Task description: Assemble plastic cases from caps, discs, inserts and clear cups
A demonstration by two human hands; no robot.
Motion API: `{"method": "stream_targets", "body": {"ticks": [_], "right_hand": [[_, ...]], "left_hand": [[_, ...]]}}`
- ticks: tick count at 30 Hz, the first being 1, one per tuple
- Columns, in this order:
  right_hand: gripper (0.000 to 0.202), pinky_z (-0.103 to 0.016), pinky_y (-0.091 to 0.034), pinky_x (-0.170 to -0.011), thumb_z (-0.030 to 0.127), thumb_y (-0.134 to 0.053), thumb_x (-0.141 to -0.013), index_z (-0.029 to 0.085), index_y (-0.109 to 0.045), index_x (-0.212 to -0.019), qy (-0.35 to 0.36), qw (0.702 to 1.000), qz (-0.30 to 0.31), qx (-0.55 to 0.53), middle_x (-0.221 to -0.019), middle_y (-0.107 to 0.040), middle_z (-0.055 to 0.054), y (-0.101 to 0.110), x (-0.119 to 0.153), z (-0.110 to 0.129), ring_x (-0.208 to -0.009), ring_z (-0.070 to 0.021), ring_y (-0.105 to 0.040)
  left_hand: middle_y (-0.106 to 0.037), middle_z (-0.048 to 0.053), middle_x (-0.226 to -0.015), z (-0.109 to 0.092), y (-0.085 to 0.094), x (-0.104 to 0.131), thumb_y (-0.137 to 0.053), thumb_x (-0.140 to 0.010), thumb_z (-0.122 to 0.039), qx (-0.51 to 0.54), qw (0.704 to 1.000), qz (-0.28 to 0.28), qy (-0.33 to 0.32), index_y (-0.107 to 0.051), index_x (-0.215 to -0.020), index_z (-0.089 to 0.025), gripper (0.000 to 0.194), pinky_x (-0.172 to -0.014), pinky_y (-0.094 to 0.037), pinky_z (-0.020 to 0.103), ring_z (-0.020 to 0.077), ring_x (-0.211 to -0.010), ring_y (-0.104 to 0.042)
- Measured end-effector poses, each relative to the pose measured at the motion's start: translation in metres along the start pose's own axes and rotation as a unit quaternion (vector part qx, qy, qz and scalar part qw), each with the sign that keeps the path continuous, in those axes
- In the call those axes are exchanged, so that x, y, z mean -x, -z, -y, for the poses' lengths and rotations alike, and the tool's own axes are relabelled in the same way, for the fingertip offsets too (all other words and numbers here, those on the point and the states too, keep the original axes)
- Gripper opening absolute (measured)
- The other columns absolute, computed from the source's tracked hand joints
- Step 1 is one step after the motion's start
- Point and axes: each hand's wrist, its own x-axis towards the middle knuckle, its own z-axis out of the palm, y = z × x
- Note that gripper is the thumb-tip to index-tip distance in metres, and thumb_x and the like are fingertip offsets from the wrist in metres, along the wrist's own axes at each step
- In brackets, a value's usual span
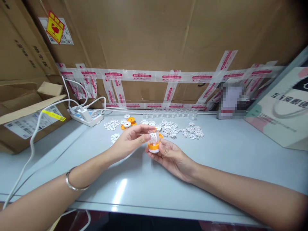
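Observation:
A small clear plastic cup (153,137) with a white patterned piece inside stands upright on an orange and white round base (153,147), held above the table. My left hand (133,138) pinches the clear upper part between thumb and fingers. Around the orange base close the thumb and fingers of my right hand (172,157). Just behind lie orange and white round parts (128,122) and a pile of white cut-out pieces (169,128). Small white discs (112,124) are spread to the left.
Rows of clear cups (170,114) line the back of the table (216,166). At the left are a power strip (86,117) with white cables and an opened cardboard box (31,118). A large taped carton (144,38) walls off the back; a printed box (284,109) stands right.

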Motion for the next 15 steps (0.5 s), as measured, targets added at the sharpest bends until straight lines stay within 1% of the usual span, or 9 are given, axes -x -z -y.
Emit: {"method": "stream_targets", "body": {"ticks": [2, 5, 7, 9, 11, 13, 15], "right_hand": [[0.021, -0.025, -0.045, -0.090, 0.025, -0.067, -0.077, 0.017, -0.063, -0.097, -0.001, 1.000, -0.001, 0.000, -0.092, -0.066, -0.002, -0.0002, -0.0002, -0.0007, -0.088, -0.0115, -0.063], [0.024, -0.026, -0.045, -0.089, 0.030, -0.068, -0.076, 0.016, -0.063, -0.095, -0.014, 1.000, 0.004, 0.009, -0.090, -0.066, -0.003, 0.0001, 0.0004, -0.0008, -0.085, -0.0115, -0.063], [0.025, -0.026, -0.045, -0.088, 0.033, -0.068, -0.076, 0.016, -0.063, -0.095, -0.020, 1.000, 0.012, 0.010, -0.088, -0.067, -0.004, 0.0003, 0.0011, -0.0004, -0.083, -0.0114, -0.063], [0.026, -0.026, -0.045, -0.088, 0.035, -0.067, -0.077, 0.015, -0.064, -0.093, -0.029, 0.999, 0.025, 0.006, -0.087, -0.068, -0.005, 0.0004, 0.0017, -0.0001, -0.083, -0.0114, -0.063], [0.026, -0.025, -0.045, -0.088, 0.034, -0.068, -0.076, 0.014, -0.065, -0.091, -0.039, 0.999, 0.035, -0.003, -0.087, -0.068, -0.006, 0.0002, 0.0019, 0.0000, -0.083, -0.0114, -0.064], [0.025, -0.025, -0.046, -0.088, 0.033, -0.068, -0.075, 0.013, -0.065, -0.090, -0.050, 0.998, 0.043, -0.017, -0.088, -0.068, -0.006, 0.0000, 0.0020, 0.0000, -0.084, -0.0115, -0.064], [0.025, -0.024, -0.046, -0.087, 0.031, -0.069, -0.075, 0.012, -0.065, -0.092, -0.060, 0.996, 0.051, -0.030, -0.087, -0.069, -0.007, 0.0001, 0.0021, 0.0001, -0.084, -0.0118, -0.065]], "left_hand": [[-0.065, 0.006, -0.103, 0.0018, -0.0025, -0.0002, -0.064, -0.078, -0.032, 0.003, 1.000, -0.005, 0.013, -0.062, -0.103, -0.018, 0.028, -0.080, -0.049, 0.029, 0.0175, -0.094, -0.060], [-0.066, 0.005, -0.096, 0.0037, -0.0039, 0.0011, -0.065, -0.077, -0.031, 0.017, 0.999, -0.006, 0.027, -0.063, -0.101, -0.017, 0.027, -0.075, -0.050, 0.028, 0.0162, -0.087, -0.061], [-0.066, 0.005, -0.093, 0.0038, -0.0037, 0.0024, -0.063, -0.078, -0.033, 0.043, 0.998, 0.006, 0.035, -0.062, -0.103, -0.017, 0.029, -0.069, -0.050, 0.027, 0.0151, -0.078, -0.061], [-0.066, 0.005, -0.093, 0.0040, -0.0028, 0.0034, -0.063, -0.079, -0.035, 0.074, 0.996, 0.025, 0.042, -0.062, -0.105, -0.018, 0.031, -0.065, -0.050, 0.027, 0.0150, -0.075, -0.062], [-0.066, 0.006, -0.097, 0.0050, -0.0016, 0.0035, -0.063, -0.079, -0.036, 0.099, 0.993, 0.041, 0.043, -0.062, -0.106, -0.019, 0.031, -0.069, -0.050, 0.028, 0.0168, -0.080, -0.062], [-0.066, 0.006, -0.102, 0.0068, -0.0004, 0.0030, -0.063, -0.079, -0.035, 0.115, 0.991, 0.053, 0.043, -0.064, -0.105, -0.020, 0.030, -0.078, -0.049, 0.030, 0.0189, -0.090, -0.062], [-0.066, 0.006, -0.104, 0.0087, 0.0006, 0.0022, -0.063, -0.079, -0.034, 0.126, 0.989, 0.064, 0.044, -0.065, -0.104, -0.020, 0.028, -0.083, -0.047, 0.031, 0.0188, -0.095, -0.061]]}}
